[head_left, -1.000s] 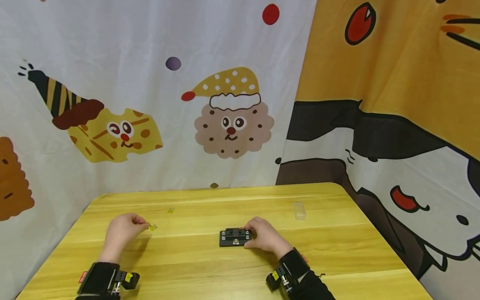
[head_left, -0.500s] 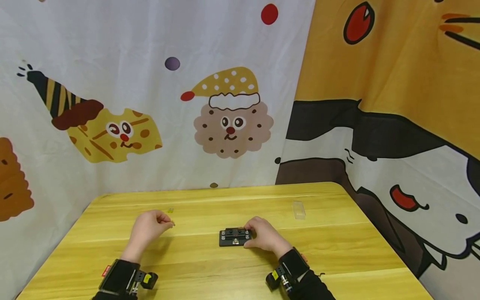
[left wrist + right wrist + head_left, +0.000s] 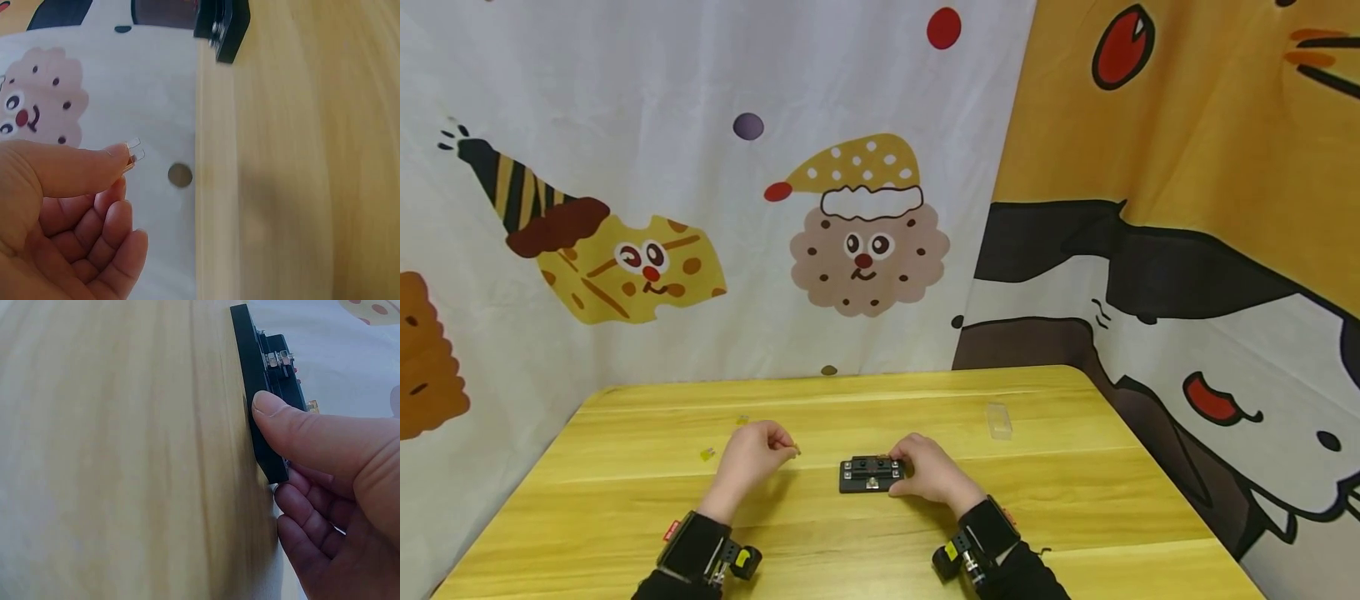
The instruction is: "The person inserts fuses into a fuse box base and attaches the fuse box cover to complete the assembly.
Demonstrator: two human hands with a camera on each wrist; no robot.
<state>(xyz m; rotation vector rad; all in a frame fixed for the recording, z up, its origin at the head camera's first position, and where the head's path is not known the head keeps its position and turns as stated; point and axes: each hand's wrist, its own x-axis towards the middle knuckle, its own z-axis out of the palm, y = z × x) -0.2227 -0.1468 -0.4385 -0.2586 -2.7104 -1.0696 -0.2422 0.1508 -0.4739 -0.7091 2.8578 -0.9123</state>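
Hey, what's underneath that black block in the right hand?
The wooden tabletop shows around the black block; whatever lies directly beneath it is covered, so I can't tell.

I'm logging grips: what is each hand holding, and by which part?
The left hand pinches a small piece by one end, two prongs sticking out. The right hand grips the black block by its right end.

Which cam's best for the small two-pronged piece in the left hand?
Left wrist. It shows the small two-pronged piece close up, pinched by the left hand, with both prongs sticking out. The head view gives only a tiny speck at the fingertips, too small for detail; the right wrist view doesn't show it.
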